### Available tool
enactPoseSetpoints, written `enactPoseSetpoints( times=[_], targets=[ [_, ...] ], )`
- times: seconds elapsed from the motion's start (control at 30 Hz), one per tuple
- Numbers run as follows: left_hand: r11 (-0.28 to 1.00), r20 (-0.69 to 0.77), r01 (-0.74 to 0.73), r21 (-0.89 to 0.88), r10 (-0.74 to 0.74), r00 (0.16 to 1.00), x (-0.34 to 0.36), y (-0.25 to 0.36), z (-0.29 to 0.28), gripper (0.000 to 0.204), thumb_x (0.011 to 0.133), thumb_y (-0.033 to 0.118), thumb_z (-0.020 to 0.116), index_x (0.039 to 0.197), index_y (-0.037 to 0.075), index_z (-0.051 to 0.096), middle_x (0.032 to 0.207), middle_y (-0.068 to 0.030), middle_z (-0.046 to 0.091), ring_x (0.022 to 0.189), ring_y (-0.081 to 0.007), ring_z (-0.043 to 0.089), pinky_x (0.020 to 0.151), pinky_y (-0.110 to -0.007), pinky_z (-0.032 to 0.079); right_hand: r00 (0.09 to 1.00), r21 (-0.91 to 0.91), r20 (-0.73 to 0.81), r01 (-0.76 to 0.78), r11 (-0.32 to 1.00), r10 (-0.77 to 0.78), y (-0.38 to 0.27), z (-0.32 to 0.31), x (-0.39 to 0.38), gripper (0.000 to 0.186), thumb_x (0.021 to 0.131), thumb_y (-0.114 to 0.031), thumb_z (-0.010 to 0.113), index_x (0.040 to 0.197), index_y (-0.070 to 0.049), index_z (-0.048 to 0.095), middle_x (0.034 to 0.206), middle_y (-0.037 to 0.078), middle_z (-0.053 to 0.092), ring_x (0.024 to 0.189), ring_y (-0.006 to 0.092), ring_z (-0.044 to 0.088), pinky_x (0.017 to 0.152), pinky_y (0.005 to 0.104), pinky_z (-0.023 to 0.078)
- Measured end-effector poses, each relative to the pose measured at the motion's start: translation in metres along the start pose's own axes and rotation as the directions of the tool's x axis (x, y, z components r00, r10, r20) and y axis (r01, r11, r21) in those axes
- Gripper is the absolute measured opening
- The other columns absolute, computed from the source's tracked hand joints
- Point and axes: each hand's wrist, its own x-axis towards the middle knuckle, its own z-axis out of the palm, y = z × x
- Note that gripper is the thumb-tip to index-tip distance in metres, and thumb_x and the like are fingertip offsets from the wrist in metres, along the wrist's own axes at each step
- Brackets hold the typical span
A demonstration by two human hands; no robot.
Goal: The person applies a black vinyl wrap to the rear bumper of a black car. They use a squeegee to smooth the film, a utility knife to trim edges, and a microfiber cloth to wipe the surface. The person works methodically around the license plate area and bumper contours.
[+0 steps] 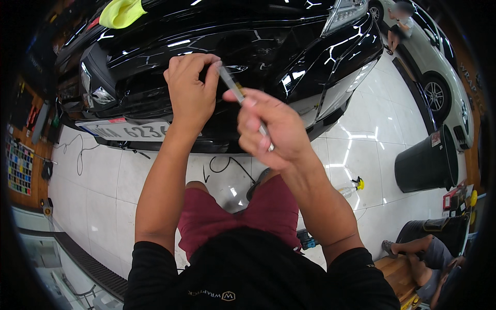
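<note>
Both hands were up at the front of the black car, and they shared one slim tool between them. The right hand was clenched around the lower part of a thin silvery knife, fingers curled tight and thumb on top, its butt end poking out below the palm. The tool's long axis ran on a slant, from low at the right hand up and leftward to its tip. That tip end sat at the left hand, which pinched it between thumb and fingertips just in front of the glossy bumper; whether the tip actually touched the paint could not be told. So the left hand was the nearer one to the car, the right trailing behind it, closer to the body.

Below the hands sat the licence plate at the bumper's lower left edge. A yellow cloth lay on the bonnet's far left. On the white tiled floor, a black bin stood off right, with a small spray bottle near it.
</note>
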Motion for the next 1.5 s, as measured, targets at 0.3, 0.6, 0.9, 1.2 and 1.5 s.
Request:
enactPoseSetpoints(
  times=[0.3, 0.6, 0.9, 1.2, 1.5],
  targets=[
    [0.989, -0.037, -0.118, 0.086, 0.121, 0.992, 0.003, -0.001, 0.003, 0.011, 0.085, 0.013, 0.075, 0.095, 0.013, 0.072, 0.096, 0.0006, 0.067, 0.095, -0.0227, 0.056, 0.084, -0.039, 0.038, 0.946, -0.282, 0.139, 0.323, 0.904, -0.294, -0.031, 0.015, -0.012, 0.033, 0.108, -0.018, 0.042, 0.135, 0.001, 0.05, 0.085, 0.008, 0.055, 0.062, 0.0155, 0.056, 0.053, 0.0302, 0.046],
    [0.992, -0.061, -0.016, 0.129, 0.024, 0.998, 0.005, 0.004, 0.004, 0.019, 0.085, 0.015, 0.077, 0.102, 0.009, 0.07, 0.106, -0.0063, 0.061, 0.099, -0.0259, 0.056, 0.086, -0.04, 0.039, 0.776, -0.91, 0.195, 0.371, 0.185, -0.599, -0.06, -0.007, 0.033, 0.024, 0.104, -0.021, 0.056, 0.114, -0.001, 0.063, 0.072, 0.001, 0.052, 0.061, 0.0074, 0.05, 0.056, 0.0244, 0.043],
    [0.956, 0.05, -0.205, 0.212, 0.199, 0.979, -0.029, 0.008, 0.012, 0.041, 0.084, 0.014, 0.074, 0.124, 0.005, 0.068, 0.122, -0.0102, 0.06, 0.114, -0.0299, 0.055, 0.096, -0.046, 0.039, 0.685, -0.624, 0.647, 0.223, -0.749, -0.335, -0.055, -0.015, 0.078, 0.02, 0.089, -0.014, 0.069, 0.107, -0.006, 0.064, 0.093, 0.009, 0.059, 0.073, 0.0299, 0.067, 0.062, 0.0392, 0.055],
    [0.946, 0.029, -0.175, 0.273, 0.174, 0.984, -0.035, 0.005, 0.013, 0.043, 0.087, 0.022, 0.073, 0.127, 0.007, 0.068, 0.127, -0.0094, 0.059, 0.117, -0.0298, 0.052, 0.098, -0.046, 0.037, 0.715, -0.643, 0.627, 0.253, -0.723, -0.308, -0.059, -0.01, 0.08, 0.015, 0.089, -0.01, 0.066, 0.103, -0.005, 0.063, 0.092, 0.012, 0.059, 0.073, 0.0334, 0.065, 0.063, 0.042, 0.052],
    [0.951, 0.005, -0.167, 0.262, 0.171, 0.985, -0.035, 0.006, 0.017, 0.044, 0.088, 0.024, 0.072, 0.13, 0.01, 0.067, 0.127, -0.0094, 0.059, 0.116, -0.0295, 0.053, 0.098, -0.046, 0.036, 0.764, -0.85, 0.466, 0.248, -0.464, -0.447, -0.077, -0.016, 0.051, 0.01, 0.095, -0.009, 0.06, 0.1, -0.001, 0.059, 0.091, 0.016, 0.059, 0.081, 0.0371, 0.062, 0.073, 0.0432, 0.049]
  ],
)
